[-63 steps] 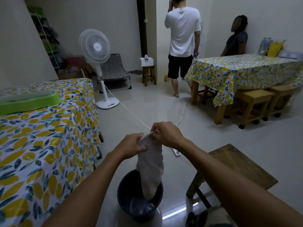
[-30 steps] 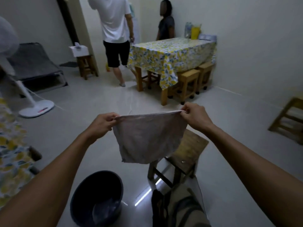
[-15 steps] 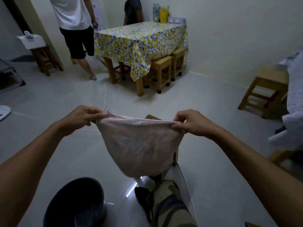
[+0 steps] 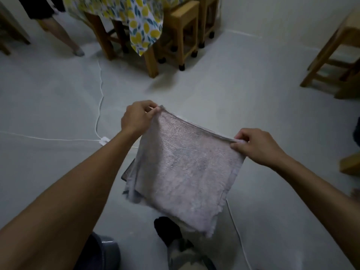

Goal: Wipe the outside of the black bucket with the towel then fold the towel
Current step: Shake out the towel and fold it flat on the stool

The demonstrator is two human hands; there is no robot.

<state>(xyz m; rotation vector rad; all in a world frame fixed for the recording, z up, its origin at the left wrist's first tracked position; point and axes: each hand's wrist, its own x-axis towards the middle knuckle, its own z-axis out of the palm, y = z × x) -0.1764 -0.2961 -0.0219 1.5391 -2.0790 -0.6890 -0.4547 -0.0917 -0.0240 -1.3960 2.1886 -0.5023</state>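
A pale grey-pink towel (image 4: 181, 168) hangs stretched in the air in front of me, doubled over with layered edges showing at its left side. My left hand (image 4: 136, 117) pinches its upper left corner. My right hand (image 4: 257, 145) pinches the upper right corner. The towel's lower edge dangles above my leg. The black bucket (image 4: 105, 252) stands on the floor at the bottom left, mostly hidden behind my left forearm, apart from the towel.
A small stool (image 4: 127, 172) is mostly hidden behind the towel. A white cable and power strip (image 4: 104, 141) lie on the floor to the left. A lemon-print table (image 4: 140, 22) with wooden stools stands ahead, a person's legs (image 4: 64, 36) beside it. Another stool (image 4: 335, 53) stands right.
The view has tilted down and turned right. The towel stays stretched between both hands, now raised flatter toward me. The bucket has slid to the bottom left edge of view.
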